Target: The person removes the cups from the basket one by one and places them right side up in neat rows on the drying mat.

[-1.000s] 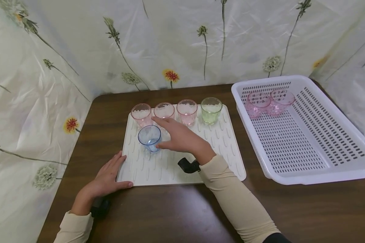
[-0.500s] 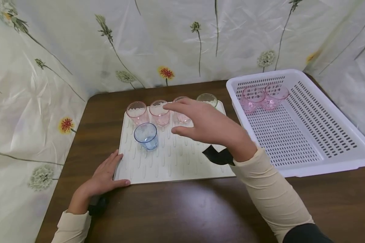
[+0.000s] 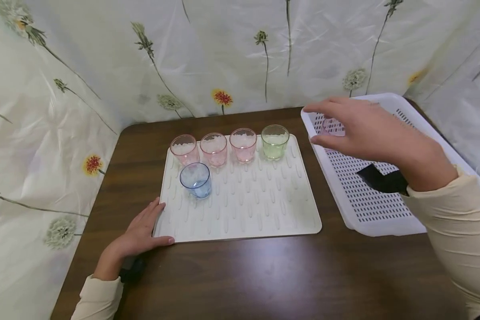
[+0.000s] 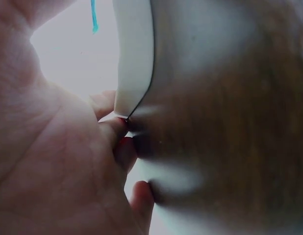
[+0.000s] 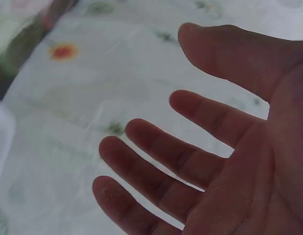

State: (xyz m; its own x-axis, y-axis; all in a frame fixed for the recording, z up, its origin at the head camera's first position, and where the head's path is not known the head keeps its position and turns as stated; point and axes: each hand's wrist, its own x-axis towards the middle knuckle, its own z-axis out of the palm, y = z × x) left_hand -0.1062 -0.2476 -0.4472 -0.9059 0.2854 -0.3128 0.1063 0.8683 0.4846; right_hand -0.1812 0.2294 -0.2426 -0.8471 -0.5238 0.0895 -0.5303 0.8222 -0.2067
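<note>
My right hand (image 3: 380, 131) hovers over the white basket (image 3: 346, 213), fingers spread and holding nothing. It partly hides a pink glass (image 3: 333, 128) in the basket; the second one there is out of sight behind it. My left hand (image 3: 138, 235) rests at the front left corner of the white draining mat (image 3: 240, 218), fingers extended along its edge. On the mat stand a blue glass (image 3: 196, 181) and, behind it, a row of three pink glasses (image 3: 214, 151) and a green glass (image 3: 275, 143). The left wrist view shows fingers touching the mat's edge (image 4: 134, 58).
Dark brown wooden table (image 3: 240, 275) carries the mat and the basket. A flowered plastic sheet (image 3: 240, 58) hangs behind and to both sides. The basket's raised rim stands right of the mat.
My right hand has left the blue glass, moving right across the mat to above the basket. The left hand stays at the mat's corner. The glasses on the mat keep their places.
</note>
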